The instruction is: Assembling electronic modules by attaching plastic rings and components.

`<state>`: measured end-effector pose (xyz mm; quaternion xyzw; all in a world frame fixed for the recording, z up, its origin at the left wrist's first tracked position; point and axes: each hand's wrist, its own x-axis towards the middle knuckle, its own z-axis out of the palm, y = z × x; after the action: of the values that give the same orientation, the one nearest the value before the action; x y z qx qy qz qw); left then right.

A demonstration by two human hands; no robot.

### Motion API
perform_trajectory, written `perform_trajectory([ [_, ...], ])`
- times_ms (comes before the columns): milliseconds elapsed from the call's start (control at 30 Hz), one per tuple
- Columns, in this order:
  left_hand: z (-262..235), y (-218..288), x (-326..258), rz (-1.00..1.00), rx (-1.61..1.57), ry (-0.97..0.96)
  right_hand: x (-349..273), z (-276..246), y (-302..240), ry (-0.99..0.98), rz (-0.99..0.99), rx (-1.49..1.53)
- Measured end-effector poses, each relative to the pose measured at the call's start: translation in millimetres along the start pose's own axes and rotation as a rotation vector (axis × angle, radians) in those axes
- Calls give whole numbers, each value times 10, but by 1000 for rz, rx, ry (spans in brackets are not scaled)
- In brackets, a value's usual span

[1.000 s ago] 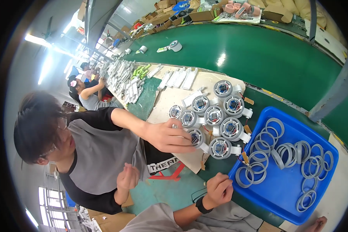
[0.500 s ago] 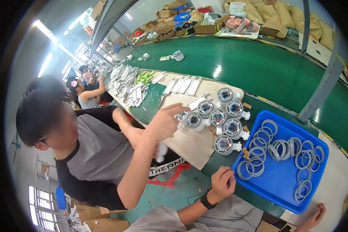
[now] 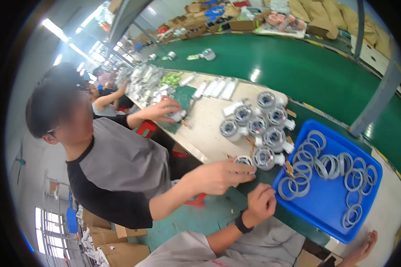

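My left hand (image 3: pixel 259 202), with a black wristband, is curled into a loose fist with nothing seen in it. It rests on the green table just left of a blue tray (image 3: pixel 325 209) holding several grey rings (image 3: pixel 304 156). My right hand (image 3: pixel 364 246) shows only partly at the lower right edge, beside the tray's near corner. Several round silver-and-white parts (image 3: pixel 258 127) stand in a cluster on a beige board (image 3: pixel 205 129). A co-worker's hand (image 3: pixel 223 175) reaches across to the nearest round part (image 3: pixel 245 160), a little above my left hand.
The co-worker in a grey and black shirt sits at left, the other hand (image 3: pixel 165 109) on a small white piece by a green mat (image 3: pixel 182 95). White strips (image 3: pixel 218 88) lie beyond. A grey post (image 3: pixel 376 100) rises at right. Cardboard boxes line the far side.
The co-worker's one hand left the cluster of round parts and went to the green mat; the other came down to the nearest round part. My left hand stayed by the tray.
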<state>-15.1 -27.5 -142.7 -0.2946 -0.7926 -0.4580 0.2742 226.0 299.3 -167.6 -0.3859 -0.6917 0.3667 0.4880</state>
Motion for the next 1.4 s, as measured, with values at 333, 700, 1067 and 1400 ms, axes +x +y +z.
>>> perform_trajectory([
  [333, -12, -61, 18, 32, 7, 22, -27, 34, -162, -72, 67, -121],
  [700, -581, -20, 563, -47, 292, 6, -35, 72, -224, -88, 45, -161],
  [1067, -1146, 280, 701, -325, -124, -459, -532, 128, -1115, -248, -340, 204],
  [1400, -1153, 859, 214, -213, -502, -578, -1312, 884, -1973, -1270, 401, 858],
])
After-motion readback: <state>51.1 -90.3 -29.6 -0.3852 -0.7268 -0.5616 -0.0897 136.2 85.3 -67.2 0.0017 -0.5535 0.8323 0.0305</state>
